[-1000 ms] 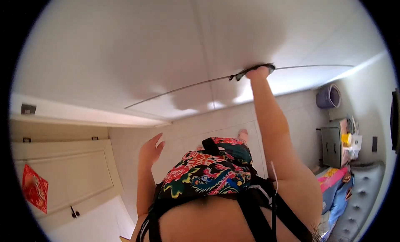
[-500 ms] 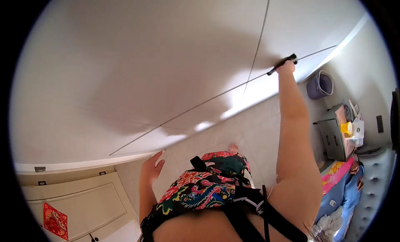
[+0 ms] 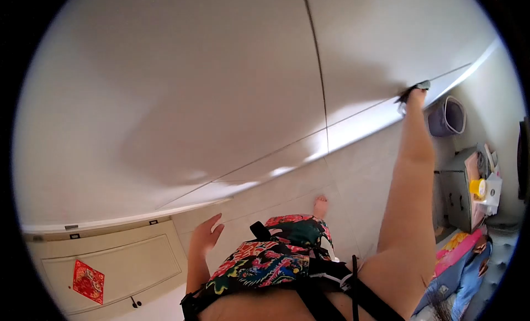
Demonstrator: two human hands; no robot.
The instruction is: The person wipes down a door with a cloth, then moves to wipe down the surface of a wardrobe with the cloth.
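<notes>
My right hand (image 3: 417, 95), on an outstretched arm, is closed on a dark grey cloth (image 3: 407, 93). The cloth is pressed on the pale wall (image 3: 237, 78), by the thin dark horizontal seam near its right end. Part of the cloth is hidden behind the fingers. Low at my left side hangs my left hand (image 3: 206, 232), its fingers apart and nothing in it. It is nearest to the foot of the wall and the patterned clothing (image 3: 270, 257) that I wear.
A purple bucket (image 3: 446, 117) stands in the right corner, near a grey cabinet (image 3: 457, 194) bearing a yellow tub (image 3: 477, 187). Clothes (image 3: 458, 271) lie beside a tufted headboard at right. At lower left is a cream door (image 3: 127, 266) with a red decoration (image 3: 88, 281).
My right hand has slid the cloth rightward along the seam. The view has shifted, and a bare foot shows more fully below. My left hand stays low and open.
</notes>
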